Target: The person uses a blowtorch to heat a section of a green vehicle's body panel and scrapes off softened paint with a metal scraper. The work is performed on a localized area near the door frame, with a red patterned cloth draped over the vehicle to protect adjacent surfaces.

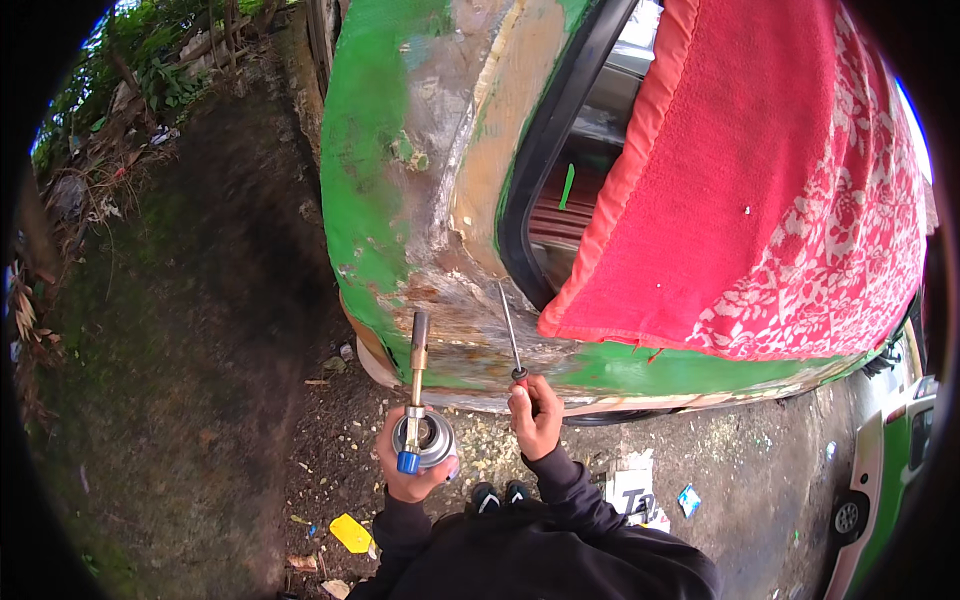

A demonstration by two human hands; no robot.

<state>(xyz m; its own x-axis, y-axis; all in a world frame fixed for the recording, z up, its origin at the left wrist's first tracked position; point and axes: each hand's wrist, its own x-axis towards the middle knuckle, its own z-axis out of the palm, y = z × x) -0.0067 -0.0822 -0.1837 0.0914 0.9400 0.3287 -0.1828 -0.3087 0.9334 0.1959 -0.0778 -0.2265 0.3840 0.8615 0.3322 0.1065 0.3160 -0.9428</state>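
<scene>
My left hand [405, 465] is wrapped around the canister of a gas blowtorch [418, 382]. The torch's metal nozzle points at the vehicle body, and a blue knob sits at its near end; no flame is visible. In my right hand [538, 416] is a screwdriver [510, 326] with a red and black handle. Its tip is at or very near the scraped body panel [480, 300], below the corner of the window; contact cannot be made out. Green paint [367, 187] surrounds bare grey, rusty and tan patches on the vehicle.
A red floral blanket [720, 187] covers much of the window with its black rubber seal [525, 217]. Paint flakes litter the ground [480, 457], along with a yellow scrap [351, 533] and printed paper [630, 487]. Another green and white vehicle [885, 472] stands at right; a mossy wall or ground [187, 337] lies left.
</scene>
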